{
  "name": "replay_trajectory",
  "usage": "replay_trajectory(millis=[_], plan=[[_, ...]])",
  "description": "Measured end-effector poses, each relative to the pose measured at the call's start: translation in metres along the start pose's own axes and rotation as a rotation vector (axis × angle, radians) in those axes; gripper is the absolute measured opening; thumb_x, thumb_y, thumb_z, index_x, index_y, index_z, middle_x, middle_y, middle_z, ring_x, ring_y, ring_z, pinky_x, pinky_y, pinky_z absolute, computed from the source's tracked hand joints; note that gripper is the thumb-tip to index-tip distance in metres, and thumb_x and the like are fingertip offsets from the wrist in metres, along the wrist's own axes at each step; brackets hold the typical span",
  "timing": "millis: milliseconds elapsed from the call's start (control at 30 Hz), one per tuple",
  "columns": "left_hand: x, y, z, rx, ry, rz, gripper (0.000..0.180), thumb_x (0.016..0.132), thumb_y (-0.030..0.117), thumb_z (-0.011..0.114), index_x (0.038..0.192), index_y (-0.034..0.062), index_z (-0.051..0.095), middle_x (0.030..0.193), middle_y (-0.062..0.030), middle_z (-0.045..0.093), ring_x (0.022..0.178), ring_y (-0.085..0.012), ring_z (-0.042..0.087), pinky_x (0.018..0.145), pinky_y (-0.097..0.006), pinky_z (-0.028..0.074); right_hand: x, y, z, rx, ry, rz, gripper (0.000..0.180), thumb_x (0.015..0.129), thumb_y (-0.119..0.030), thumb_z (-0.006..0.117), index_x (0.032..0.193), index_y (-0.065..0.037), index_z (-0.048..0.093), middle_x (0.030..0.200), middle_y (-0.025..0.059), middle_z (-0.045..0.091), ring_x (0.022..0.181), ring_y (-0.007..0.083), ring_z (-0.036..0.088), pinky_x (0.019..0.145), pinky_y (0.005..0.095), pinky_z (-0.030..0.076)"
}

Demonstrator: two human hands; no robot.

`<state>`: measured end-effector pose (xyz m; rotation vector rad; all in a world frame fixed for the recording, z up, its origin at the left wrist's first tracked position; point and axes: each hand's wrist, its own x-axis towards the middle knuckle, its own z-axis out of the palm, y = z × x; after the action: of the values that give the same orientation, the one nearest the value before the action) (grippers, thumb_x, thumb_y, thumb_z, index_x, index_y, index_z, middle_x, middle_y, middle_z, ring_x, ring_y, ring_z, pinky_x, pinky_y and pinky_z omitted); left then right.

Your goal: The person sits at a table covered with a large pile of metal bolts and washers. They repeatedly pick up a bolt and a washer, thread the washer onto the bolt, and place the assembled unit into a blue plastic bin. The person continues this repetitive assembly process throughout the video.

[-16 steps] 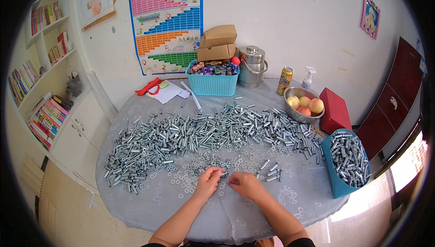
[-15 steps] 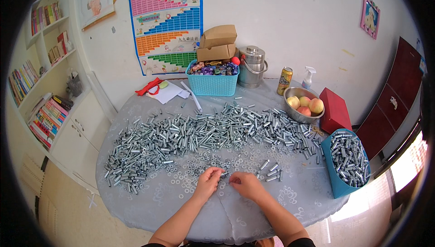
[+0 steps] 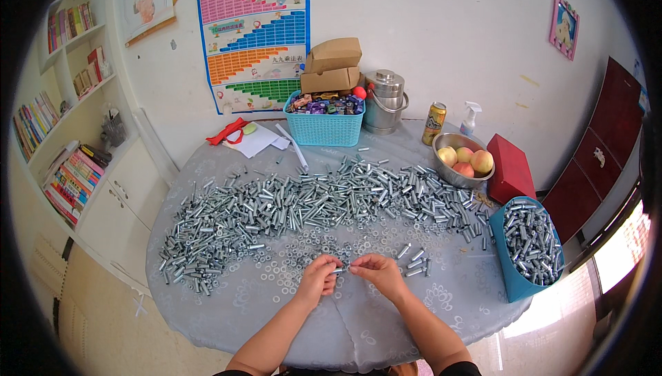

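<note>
My left hand [image 3: 318,281] and my right hand [image 3: 376,272] meet over the near part of the round desk [image 3: 227,307], just in front of me. Between them I hold one small metal bolt [image 3: 343,270]: the fingertips of both hands pinch it, one hand at each end, and it lies almost level above the grey patterned cloth [image 3: 386,321]. I cannot tell if a washer is on it, it is too small to see.

Just beyond my hands, many small washers [image 3: 303,252] are scattered flat on the cloth. A few loose bolts [image 3: 414,265] lie just beside my right hand. Further away, a long pile of bolts [image 3: 310,200] stretches across the middle of the desk from the left edge toward the right.

At the right edge of the desk stands a blue bin [image 3: 527,255], full of the same metal parts. Behind it is a red box [image 3: 512,169], and next to that a metal bowl with peaches [image 3: 463,161]. At the far side, near the wall, I see a turquoise basket [image 3: 324,124] with two cardboard boxes [image 3: 332,65] behind it, a steel pot with a lid [image 3: 385,100], a can [image 3: 434,123] and a spray bottle [image 3: 470,117]. Some white papers [image 3: 258,141] lie to the left of the basket.
</note>
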<state>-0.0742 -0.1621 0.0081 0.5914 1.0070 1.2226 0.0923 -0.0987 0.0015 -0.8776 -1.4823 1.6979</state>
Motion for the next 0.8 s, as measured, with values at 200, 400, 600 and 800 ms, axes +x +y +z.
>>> replay_trajectory(millis=[200, 400, 600, 800], plan=[[-0.001, 0.001, 0.001, -0.087, -0.068, -0.047, 0.012, 0.090, 0.017, 0.042, 0.095, 0.0075, 0.048, 0.055, 0.0058, 0.025, 0.043, -0.0040, 0.023, 0.039, -0.020, 0.020, -0.003, -0.006, 0.003, 0.009, -0.008, -0.004, 0.016, 0.078, -0.005, 0.066, 0.092, 0.001, 0.064, 0.086, 0.0016, 0.063, 0.074, 0.0072, 0.056, 0.067, 0.0192, 0.045], [-0.002, 0.002, 0.000, -0.193, -0.109, -0.070, 0.013, 0.091, 0.017, 0.040, 0.096, 0.0086, 0.048, 0.057, 0.0060, 0.025, 0.045, -0.0037, 0.023, 0.040, -0.019, 0.021, -0.003, -0.010, 0.005, -0.290, -0.006, -0.228, 0.015, 0.076, -0.008, 0.067, 0.090, -0.003, 0.067, 0.090, 0.0049, 0.063, 0.080, 0.0105, 0.055, 0.072, 0.0233, 0.044], [0.000, -0.002, 0.001, -0.214, -0.088, -0.060, 0.014, 0.092, 0.019, 0.040, 0.098, 0.0093, 0.048, 0.059, 0.0052, 0.027, 0.046, -0.0041, 0.024, 0.041, -0.019, 0.022, -0.006, -0.014, 0.012, -0.368, -0.008, -0.307, 0.017, 0.076, -0.008, 0.067, 0.092, -0.004, 0.067, 0.089, 0.0053, 0.062, 0.078, 0.0107, 0.055, 0.071, 0.0227, 0.044], [0.000, 0.005, 0.005, -0.074, -0.084, 0.101, 0.017, 0.089, 0.017, 0.048, 0.101, 0.0050, 0.050, 0.066, -0.0008, 0.047, 0.049, -0.0074, 0.040, 0.044, -0.020, 0.034, 0.001, 0.004, 0.004, -0.023, 0.120, -0.164, 0.017, 0.077, -0.007, 0.066, 0.093, -0.003, 0.066, 0.086, 0.0049, 0.062, 0.076, 0.0101, 0.054, 0.068, 0.0229, 0.044]])
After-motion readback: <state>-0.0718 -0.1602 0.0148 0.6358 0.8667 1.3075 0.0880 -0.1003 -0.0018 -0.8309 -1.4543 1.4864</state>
